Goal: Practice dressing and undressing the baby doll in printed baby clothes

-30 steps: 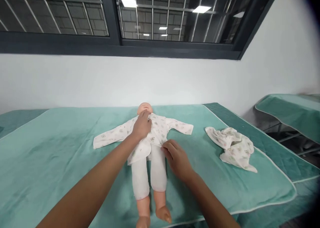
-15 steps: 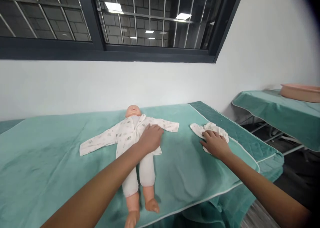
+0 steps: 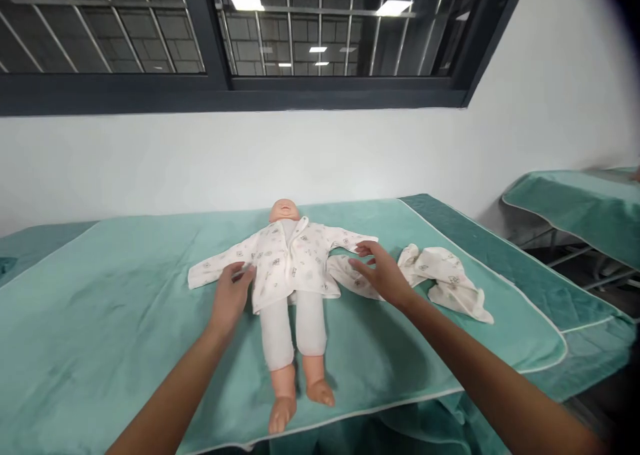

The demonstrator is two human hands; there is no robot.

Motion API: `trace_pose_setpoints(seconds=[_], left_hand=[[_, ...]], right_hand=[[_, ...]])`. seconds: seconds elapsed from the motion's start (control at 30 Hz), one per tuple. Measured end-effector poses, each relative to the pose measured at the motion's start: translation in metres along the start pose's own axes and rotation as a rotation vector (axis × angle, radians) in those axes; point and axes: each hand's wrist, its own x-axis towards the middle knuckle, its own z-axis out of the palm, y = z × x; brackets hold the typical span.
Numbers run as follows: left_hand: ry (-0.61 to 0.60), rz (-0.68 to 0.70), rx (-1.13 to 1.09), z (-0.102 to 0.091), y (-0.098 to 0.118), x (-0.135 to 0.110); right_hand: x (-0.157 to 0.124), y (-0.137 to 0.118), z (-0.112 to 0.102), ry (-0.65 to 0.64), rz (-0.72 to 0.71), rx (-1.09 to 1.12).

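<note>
A baby doll (image 3: 284, 210) lies on its back on a green blanket (image 3: 125, 335), its head toward the wall. It wears a white printed baby jacket (image 3: 280, 262) with sleeves spread, and white trousers (image 3: 277, 335); its feet are bare. My left hand (image 3: 233, 292) is at the jacket's left side, below that sleeve, fingers bent and apart. A second white printed garment (image 3: 450, 278) lies loosely spread to the doll's right, one part reaching the jacket's edge. Over that part, below the right sleeve's cuff, is my right hand (image 3: 383, 272), fingers apart and covering some of the cloth.
The blanket lies on a green-covered table (image 3: 590, 325) pushed against a white wall (image 3: 200, 162). Above it is a dark-framed window (image 3: 340, 98) with metal bars. Another green-covered table (image 3: 580, 202) stands at the right, with a gap between the two.
My left hand has moved from the jacket's right side to its left. My right hand has come leftward off the bunched garment, which now lies spread out. The jacket front now lies across the chest.
</note>
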Motion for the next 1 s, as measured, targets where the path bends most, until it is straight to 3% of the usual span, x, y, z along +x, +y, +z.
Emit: trace_pose_setpoints(seconds=[0.03, 0.1, 0.2, 0.3, 0.5, 0.63, 0.7, 0.77, 0.9, 1.0], left_hand=[[-0.072, -0.118, -0.073, -0.003, -0.008, 0.003], [-0.211, -0.222, -0.199, -0.004, -0.015, 0.008], [-0.355, -0.178, -0.385, 0.004, -0.006, 0.015], [-0.483, -0.079, -0.520, 0.016, 0.007, 0.031], [-0.452, -0.123, -0.688, 0.046, 0.014, 0.081], [-0.375, -0.159, -0.700, 0.059, 0.009, 0.091], [-0.294, -0.119, -0.598, 0.057, 0.001, 0.082], [-0.230, -0.032, -0.392, 0.048, -0.009, 0.067], [-0.094, 0.338, 0.104, 0.029, -0.014, 0.031], [-0.062, 0.624, 0.307, 0.033, 0.010, 0.010]], right_hand=[[0.009, -0.002, 0.017, -0.037, 0.057, 0.023], [0.026, -0.005, 0.049, -0.130, 0.188, 0.063], [0.047, -0.011, 0.084, -0.141, 0.245, 0.097], [0.065, -0.016, 0.100, -0.086, 0.228, 0.123], [0.105, -0.015, 0.108, -0.080, 0.179, 0.193], [0.113, -0.006, 0.109, -0.136, 0.147, 0.223], [0.103, 0.001, 0.098, -0.174, 0.099, 0.164], [0.084, 0.013, 0.073, -0.191, 0.006, -0.017], [0.035, 0.049, -0.016, -0.052, -0.129, -0.540], [0.000, 0.083, -0.088, 0.151, 0.052, -0.864]])
